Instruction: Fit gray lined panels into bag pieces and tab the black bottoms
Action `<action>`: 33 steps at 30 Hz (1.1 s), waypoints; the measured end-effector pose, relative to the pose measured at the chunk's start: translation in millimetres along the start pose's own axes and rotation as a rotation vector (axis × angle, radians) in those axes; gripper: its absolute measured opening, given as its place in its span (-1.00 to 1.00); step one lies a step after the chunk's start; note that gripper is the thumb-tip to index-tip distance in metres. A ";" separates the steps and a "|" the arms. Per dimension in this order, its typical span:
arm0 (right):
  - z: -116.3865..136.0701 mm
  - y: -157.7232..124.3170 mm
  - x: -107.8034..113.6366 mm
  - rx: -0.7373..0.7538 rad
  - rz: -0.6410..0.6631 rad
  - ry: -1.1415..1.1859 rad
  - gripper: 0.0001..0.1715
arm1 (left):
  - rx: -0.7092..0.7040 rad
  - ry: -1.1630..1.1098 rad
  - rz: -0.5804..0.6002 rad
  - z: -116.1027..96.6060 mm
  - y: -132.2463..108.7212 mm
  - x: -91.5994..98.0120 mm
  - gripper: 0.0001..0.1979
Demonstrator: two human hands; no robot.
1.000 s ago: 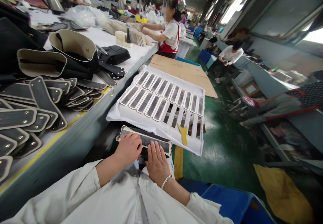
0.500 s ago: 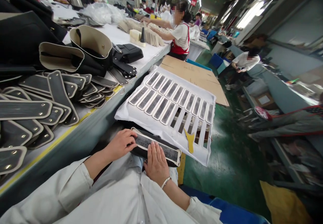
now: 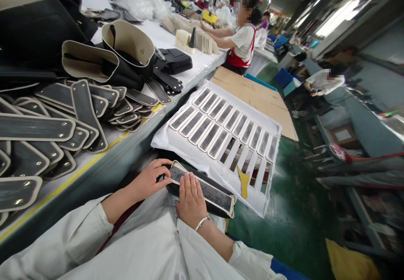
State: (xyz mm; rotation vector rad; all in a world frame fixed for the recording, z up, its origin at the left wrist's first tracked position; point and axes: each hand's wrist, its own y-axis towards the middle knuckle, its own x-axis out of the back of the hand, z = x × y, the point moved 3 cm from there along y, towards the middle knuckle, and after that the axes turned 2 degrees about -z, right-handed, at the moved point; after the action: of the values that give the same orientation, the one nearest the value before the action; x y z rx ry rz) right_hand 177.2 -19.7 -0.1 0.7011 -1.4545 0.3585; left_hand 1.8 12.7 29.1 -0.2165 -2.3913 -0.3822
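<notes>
A black bag (image 3: 221, 210) lies across my lap, its long narrow face turned up. On that face is a dark grey strip (image 3: 217, 195) with a cream edge. My left hand (image 3: 147, 183) pinches the near-left end of the bag between thumb and bent fingers. Flat on the strip lies my right hand (image 3: 192, 200), fingers stretched out and side by side, a bracelet at the wrist. The bag's underside is hidden by my right hand and lap.
Beyond the bag, a white slotted board (image 3: 202, 156) carries rows of grey strips and a yellow forked tool (image 3: 243, 183). Cream-edged straps (image 3: 31, 126) pile on the table at left, beside open black bag bodies (image 3: 126, 46). A co-worker (image 3: 244, 42) stands farther back.
The view has shifted, so the surroundings sit further right. My right hand has slid slightly left along the strip. My left hand keeps its pinch at the bag's end.
</notes>
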 end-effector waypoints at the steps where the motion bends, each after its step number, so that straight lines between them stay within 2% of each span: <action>1: 2.9 5.3 -0.2 0.001 0.017 0.006 -0.26 | 0.019 -0.034 0.025 3.1 0.0 1.6 -0.87; 3: 9.5 16.4 -0.7 0.006 0.051 0.015 -0.27 | 0.049 -0.088 0.054 6.9 0.9 2.8 -0.85; 7: 20.7 36.2 -1.2 0.006 0.097 0.030 -0.28 | 0.060 -0.079 0.034 6.0 5.4 1.9 -0.88; 10: 19.8 38.3 1.2 0.023 0.110 0.041 -0.25 | 0.051 -0.060 0.071 0.7 8.2 1.3 -0.91; 13: 7.3 17.7 7.0 0.092 0.101 0.056 -0.20 | 0.011 -0.042 0.166 -4.2 7.9 2.3 -0.90; 16: -14.2 -22.3 15.1 0.100 0.089 0.035 -0.17 | -0.030 0.038 0.183 -4.3 8.7 6.0 -0.87; 19: -37.0 -59.9 26.7 0.045 0.093 0.000 -0.19 | -0.144 0.199 0.214 -6.1 17.6 4.4 -0.53; 22: -60.5 -75.4 42.7 -0.026 0.109 -0.013 -0.15 | -0.286 0.366 0.390 -14.6 34.1 -9.3 -0.30; 25: -86.3 -70.6 56.5 -0.134 0.179 0.016 -0.07 | -0.352 0.463 0.569 -27.5 50.6 -25.0 -0.24; 27: -99.3 -61.9 61.0 -0.166 0.263 0.052 -0.02 | -0.371 0.509 0.615 -35.6 57.6 -31.3 -0.24; 30: -106.7 -44.0 60.5 -0.160 0.351 0.113 0.03 | -0.406 0.545 0.599 -42.4 60.2 -35.2 -0.26; 33: -99.4 -19.4 52.5 -0.147 0.383 0.164 0.01 | -0.440 0.553 0.554 -43.1 56.7 -38.0 -0.28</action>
State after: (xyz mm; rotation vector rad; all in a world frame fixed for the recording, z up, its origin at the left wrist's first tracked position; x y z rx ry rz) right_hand 272.4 18.3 50.1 0.2647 -1.4389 0.5832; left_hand 71.2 50.0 46.7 -0.8336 -1.5984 -0.6036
